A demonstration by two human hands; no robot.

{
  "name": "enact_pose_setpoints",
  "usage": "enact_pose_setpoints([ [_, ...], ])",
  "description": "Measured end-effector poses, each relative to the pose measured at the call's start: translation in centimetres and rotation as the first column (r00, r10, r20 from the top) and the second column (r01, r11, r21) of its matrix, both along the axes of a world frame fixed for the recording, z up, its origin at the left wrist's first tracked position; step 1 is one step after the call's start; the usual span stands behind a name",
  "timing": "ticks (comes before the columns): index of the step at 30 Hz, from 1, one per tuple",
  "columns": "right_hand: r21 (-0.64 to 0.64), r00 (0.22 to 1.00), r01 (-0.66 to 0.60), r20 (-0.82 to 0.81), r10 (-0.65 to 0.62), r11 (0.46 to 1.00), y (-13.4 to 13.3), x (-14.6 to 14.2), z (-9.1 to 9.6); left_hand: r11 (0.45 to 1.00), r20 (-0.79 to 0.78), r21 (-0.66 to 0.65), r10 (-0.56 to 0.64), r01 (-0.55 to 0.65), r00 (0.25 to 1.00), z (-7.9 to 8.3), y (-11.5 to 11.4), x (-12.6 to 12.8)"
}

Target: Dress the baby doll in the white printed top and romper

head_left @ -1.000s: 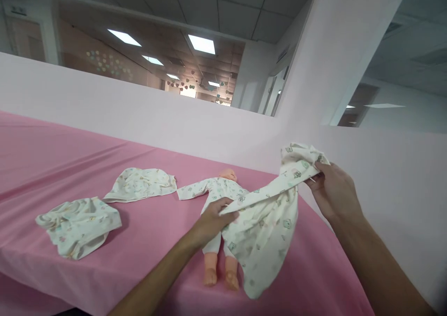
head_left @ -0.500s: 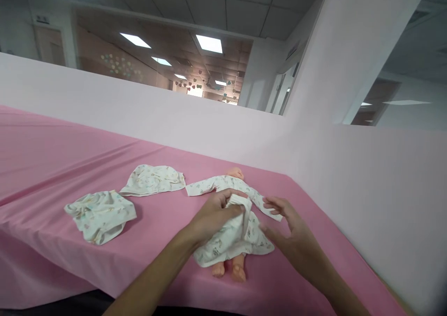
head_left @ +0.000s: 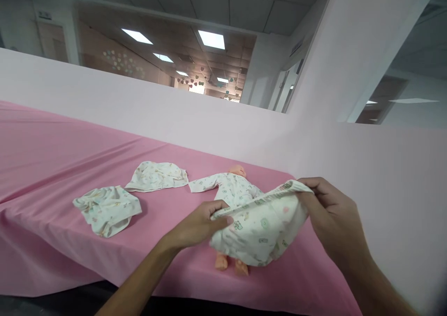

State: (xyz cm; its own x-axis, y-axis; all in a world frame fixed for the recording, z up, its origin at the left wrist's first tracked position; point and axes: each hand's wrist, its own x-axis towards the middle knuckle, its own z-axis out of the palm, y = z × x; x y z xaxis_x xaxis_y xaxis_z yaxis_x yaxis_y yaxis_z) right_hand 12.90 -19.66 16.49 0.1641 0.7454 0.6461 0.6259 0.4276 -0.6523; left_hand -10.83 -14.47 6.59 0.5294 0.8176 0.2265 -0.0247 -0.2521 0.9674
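Observation:
Between my two hands a small white baby garment (head_left: 267,225), printed with little green and pink figures, is stretched out by its top edge. My left hand (head_left: 200,225) pinches its left end, thumb in front. At the other end my right hand (head_left: 333,220) grips the edge, raised higher and further right. Below and behind the garment lies a baby doll (head_left: 233,188) on its back, wearing a printed long-sleeved top. Its head points to the wall and its bare feet towards me. The garment hides the doll's legs and one sleeve.
Two more printed garments lie to the left: a crumpled one (head_left: 108,211) nearer me and a flatter one (head_left: 157,176) behind it. A pink sheet (head_left: 167,255) covers the table. A white wall (head_left: 195,120) with windows borders the back and right side.
My right hand, earlier apart with spread fingers, now grips the garment's edge and has pulled it up and right. The bunched garment is now stretched wide. My left hand has shifted slightly left and down.

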Motion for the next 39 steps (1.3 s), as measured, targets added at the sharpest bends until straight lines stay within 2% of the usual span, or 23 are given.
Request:
enact_pose_setpoints([
  [4,-0.190,0.997,0.007,-0.070,-0.021,0.982,-0.8,1.2,0.5,0.984,0.149,-0.019,0.178,-0.177,0.973,1.6,0.2,-1.7],
  [6,-0.292,0.989,-0.071,-0.142,0.030,0.954,-1.3,1.8,0.3,0.957,0.220,0.005,0.282,-0.290,0.934,2.4,0.3,-2.1],
  [8,-0.375,0.967,-0.210,-0.216,0.135,0.903,-2.1,2.1,0.0,0.937,0.276,0.024,0.330,-0.349,0.903,3.1,0.5,-1.9],
  [11,-0.470,0.908,-0.418,-0.193,0.371,0.777,-3.8,1.8,-0.6,0.953,0.360,0.016,0.278,-0.303,0.891,3.7,0.7,-0.7],
  [13,-0.528,0.842,-0.481,-0.057,0.536,0.700,-5.0,1.0,-1.2,0.980,0.430,-0.012,0.184,-0.198,0.884,4.0,0.6,0.4],
  [14,-0.551,0.806,-0.481,0.027,0.591,0.681,-5.4,0.5,-1.5,0.991,0.469,-0.027,0.127,-0.130,0.874,4.1,0.5,0.9],
  [15,-0.556,0.786,-0.459,0.110,0.609,0.693,-5.7,0.0,-1.7,0.998,0.505,-0.038,0.069,-0.058,0.860,4.1,0.3,1.4],
  [16,-0.537,0.786,-0.423,0.183,0.591,0.730,-5.7,-0.6,-1.9,0.999,0.531,-0.048,0.016,0.012,0.847,4.2,0.1,1.8],
  [18,-0.432,0.840,-0.333,0.268,0.472,0.838,-5.0,-1.7,-2.2,0.992,0.566,-0.048,-0.067,0.114,0.822,4.2,-0.3,2.6],
  [20,-0.298,0.914,-0.234,0.258,0.314,0.926,-3.7,-2.7,-2.2,0.983,0.587,-0.028,-0.128,0.179,0.800,4.0,-0.5,3.1],
  [21,-0.257,0.936,-0.204,0.233,0.265,0.945,-2.9,-3.1,-2.2,0.979,0.594,-0.021,-0.149,0.200,0.790,3.9,-0.5,3.4],
  [23,-0.257,0.953,-0.196,0.179,0.246,0.946,-1.6,-3.7,-2.2,0.977,0.594,-0.020,-0.160,0.214,0.788,3.7,-0.4,3.7],
  [25,-0.351,0.932,-0.272,0.138,0.336,0.896,-0.6,-3.9,-2.2,0.985,0.557,-0.043,-0.116,0.168,0.822,3.5,-0.2,3.9],
  [27,-0.453,0.895,-0.352,0.094,0.436,0.819,0.0,-4.0,-2.2,0.991,0.507,-0.084,-0.045,0.101,0.861,3.4,-0.2,4.0],
  [29,-0.497,0.886,-0.385,0.037,0.462,0.778,0.5,-4.0,-2.2,0.991,0.453,-0.132,0.049,0.012,0.890,3.1,-0.6,3.8],
  [31,-0.484,0.915,-0.366,-0.032,0.402,0.795,1.0,-3.9,-2.0,0.978,0.370,-0.142,0.194,-0.151,0.909,2.4,-1.3,3.5],
  [34,-0.376,0.963,-0.270,-0.120,0.243,0.886,1.6,-3.8,-1.5,0.928,0.203,-0.029,0.369,-0.371,0.907,0.8,-2.8,3.0],
  [36,-0.274,0.977,-0.188,-0.150,0.151,0.943,1.6,-3.7,-1.0,0.912,0.114,0.082,0.392,-0.402,0.913,-0.4,-3.3,2.8],
  [39,-0.159,0.985,-0.084,-0.165,0.057,0.984,1.2,-3.3,-0.1,0.889,0.038,0.216,0.405,-0.403,0.914,-1.3,-2.8,2.5],
])
